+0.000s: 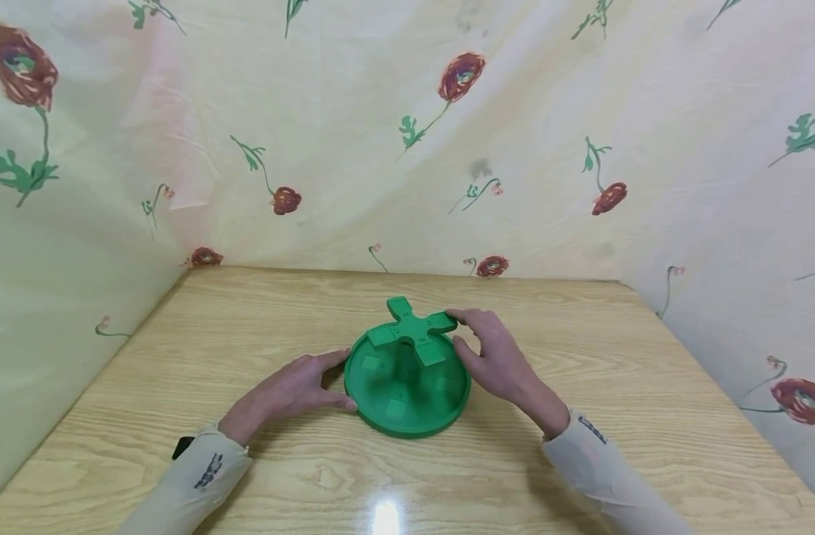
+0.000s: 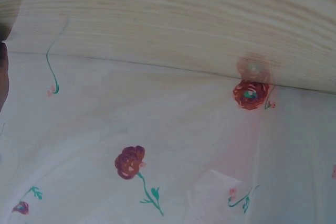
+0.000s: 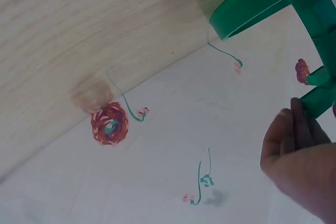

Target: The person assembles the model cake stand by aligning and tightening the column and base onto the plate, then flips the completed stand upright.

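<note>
A green round tray (image 1: 407,427) with a raised rim stands on the table. From its middle rises a post bearing a green four-armed cross (image 1: 414,327) with small marks on its arms. My left hand (image 1: 293,386) rests against the tray's left rim, thumb and fingers extended and spread apart. At the cross's right arm, my right hand (image 1: 497,357) holds the arm's end with its fingertips, the thumb lower down. In the right wrist view, the curled fingers (image 3: 289,129) meet the arm's edge, and the thumb is mostly cut off. Only a sliver of hand shows in the left wrist view.
The wood-grain table (image 1: 267,312) extends around the tray on all sides. A pale sheet with painted flowers (image 1: 354,134) hangs behind the table and along both sides. Light reflects off the table near its front edge.
</note>
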A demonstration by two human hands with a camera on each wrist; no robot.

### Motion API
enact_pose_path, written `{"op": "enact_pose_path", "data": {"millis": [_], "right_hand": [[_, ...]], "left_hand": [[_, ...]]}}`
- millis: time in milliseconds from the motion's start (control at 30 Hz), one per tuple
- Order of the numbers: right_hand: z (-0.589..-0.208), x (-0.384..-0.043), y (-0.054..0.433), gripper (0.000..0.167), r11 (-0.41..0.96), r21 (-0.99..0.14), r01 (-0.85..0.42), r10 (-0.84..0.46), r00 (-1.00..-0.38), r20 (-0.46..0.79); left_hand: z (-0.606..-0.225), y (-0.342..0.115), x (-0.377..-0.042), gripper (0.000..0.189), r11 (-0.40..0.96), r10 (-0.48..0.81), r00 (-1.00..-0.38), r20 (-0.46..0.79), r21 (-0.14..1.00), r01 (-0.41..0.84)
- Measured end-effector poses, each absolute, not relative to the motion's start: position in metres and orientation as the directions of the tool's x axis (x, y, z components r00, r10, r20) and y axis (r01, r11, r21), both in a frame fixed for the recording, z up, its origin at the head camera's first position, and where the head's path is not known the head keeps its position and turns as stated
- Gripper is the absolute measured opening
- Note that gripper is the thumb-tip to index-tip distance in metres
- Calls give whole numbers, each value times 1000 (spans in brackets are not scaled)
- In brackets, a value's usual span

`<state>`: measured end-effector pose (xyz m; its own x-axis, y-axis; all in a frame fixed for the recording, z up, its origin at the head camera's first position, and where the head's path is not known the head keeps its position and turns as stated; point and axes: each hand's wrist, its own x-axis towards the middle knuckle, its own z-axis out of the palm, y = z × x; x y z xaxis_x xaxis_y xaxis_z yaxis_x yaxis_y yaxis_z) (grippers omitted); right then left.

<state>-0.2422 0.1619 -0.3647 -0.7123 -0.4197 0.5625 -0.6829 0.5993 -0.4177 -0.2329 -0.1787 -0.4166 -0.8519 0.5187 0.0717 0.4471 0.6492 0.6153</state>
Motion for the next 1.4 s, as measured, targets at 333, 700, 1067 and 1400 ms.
{"op": "enact_pose_path", "data": {"millis": [333,700,1067,1400], "right_hand": [[-361,-243,162,35,613,-406,-678,-400,-709,580],[-358,-231,152,10,636,-442,-632,-305,-733,609],[-355,-233,151,16,603,-345,-720,-363,-632,684],[-357,-238,154,24,645,-387,-659,-370,-712,597]], "left_hand": [[-417,-178,-234,98,650,522,-851,59,618,442],[-417,-179,-233,98,657,520,-852,62,609,445],[-418,-179,-235,98,654,524,-849,67,608,451],[-417,-179,-234,98,652,527,-847,72,605,457]]}}
